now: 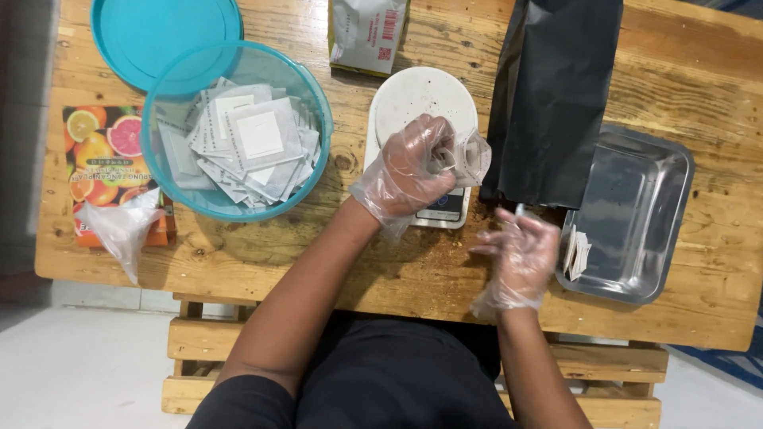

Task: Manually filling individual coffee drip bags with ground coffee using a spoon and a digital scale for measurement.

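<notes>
**Gloved hands working over a kitchen scale**

Gloves of thin clear plastic are covering both hands. The left hand (409,171) is hovering over the white kitchen scale (421,103), fingers curled and clenching a small translucent sachet (471,156) that is sticking out toward the black bag side of the scale. What the sachet contains is hard to make out through the glove and the blur, so that is being left open. The right hand (520,258) is hanging just below and to the right of the scale, fingers loosely spread and gripping nothing, close to the near corner of the metal tray.

Taking the scale as the landmark: directly to its right a black bag (556,87) is lying flat on the wooden table (699,71), its lower edge touching or nearly touching the scale's base. Beyond the bag, further right of the scale, a steel tray (636,214) is sitting with a few small white sachets (578,253) leaning against its near-left wall. To the left of the scale a teal tub (314,87) is holding a heap of flat white filter sachets (254,143), and its round teal lid (151,36) is resting partly under the tub, further left and up. Above the scale a silver foil pouch (367,32) is lying at the table's far edge. Far left of the scale a box printed with citrus fruit (99,151) is lying beside the tub, with a crumpled clear plastic glove or bag (119,226) draped over its lower corner.
</notes>
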